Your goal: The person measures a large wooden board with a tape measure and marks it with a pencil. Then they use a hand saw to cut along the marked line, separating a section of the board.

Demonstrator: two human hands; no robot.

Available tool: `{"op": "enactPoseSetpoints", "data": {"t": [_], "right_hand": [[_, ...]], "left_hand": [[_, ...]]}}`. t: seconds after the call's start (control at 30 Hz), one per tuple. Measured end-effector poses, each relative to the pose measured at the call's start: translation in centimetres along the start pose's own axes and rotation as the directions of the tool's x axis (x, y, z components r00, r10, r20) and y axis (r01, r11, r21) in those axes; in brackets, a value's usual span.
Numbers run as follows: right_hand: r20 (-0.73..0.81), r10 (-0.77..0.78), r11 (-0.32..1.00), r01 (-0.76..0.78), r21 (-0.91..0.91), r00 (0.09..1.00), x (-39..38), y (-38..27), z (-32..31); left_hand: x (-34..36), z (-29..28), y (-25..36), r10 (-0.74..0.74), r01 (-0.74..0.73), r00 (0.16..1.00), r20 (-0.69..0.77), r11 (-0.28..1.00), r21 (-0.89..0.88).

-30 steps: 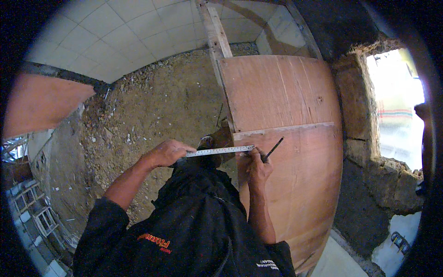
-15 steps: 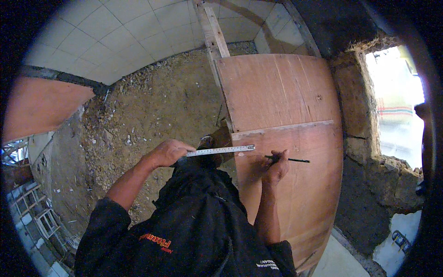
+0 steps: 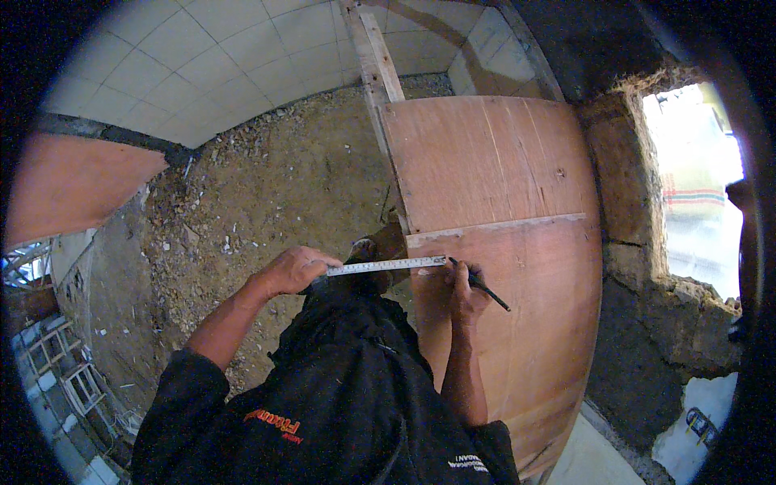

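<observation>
My left hand (image 3: pixel 297 271) is closed around the near end of a white tape measure blade (image 3: pixel 386 264). The blade reaches right, past the edge of a reddish plywood sheet (image 3: pixel 533 339), and its hooked tip lies over the board. My right hand (image 3: pixel 470 293) pinches a dark pencil-like marker (image 3: pixel 492 297) over the plywood. One end of the marker is at the tape's tip; the other points down and right. Whether it touches the board I cannot tell.
A thin wooden strip (image 3: pixel 497 229) crosses the plywood, and timber battens (image 3: pixel 373 89) extend beyond it. Rubble-strewn ground (image 3: pixel 267 178) lies left, below a tiled wall (image 3: pixel 202 56). Right is a rough-edged window opening (image 3: pixel 691 194). Another reddish panel (image 3: pixel 77 190) stands far left.
My right hand has moved left and turned, bringing the marker's end to the tape's tip. My left hand and the tape have stayed nearly still.
</observation>
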State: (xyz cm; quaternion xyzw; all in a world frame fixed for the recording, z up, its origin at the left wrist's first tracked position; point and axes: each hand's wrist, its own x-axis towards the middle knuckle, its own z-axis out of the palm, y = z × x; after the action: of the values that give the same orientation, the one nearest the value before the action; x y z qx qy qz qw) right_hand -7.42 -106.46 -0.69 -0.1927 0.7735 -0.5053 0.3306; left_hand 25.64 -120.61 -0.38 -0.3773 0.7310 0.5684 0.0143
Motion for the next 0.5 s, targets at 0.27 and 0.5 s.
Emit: {"op": "enactPoseSetpoints", "data": {"t": [0.27,0.5], "right_hand": [[0.072,-0.080,0.991,0.088,-0.106,0.994,0.08,1.11,-0.46],[0.099,-0.126,0.990,0.132,-0.057,0.987,-0.46,0.93,-0.31]], "left_hand": [[-0.01,-0.30,0.64,-0.018,0.017,1.000,0.013,0.999,0.044],[0.12,-0.10,0.18,0.008,-0.008,1.000,0.006,0.998,0.058]]}}
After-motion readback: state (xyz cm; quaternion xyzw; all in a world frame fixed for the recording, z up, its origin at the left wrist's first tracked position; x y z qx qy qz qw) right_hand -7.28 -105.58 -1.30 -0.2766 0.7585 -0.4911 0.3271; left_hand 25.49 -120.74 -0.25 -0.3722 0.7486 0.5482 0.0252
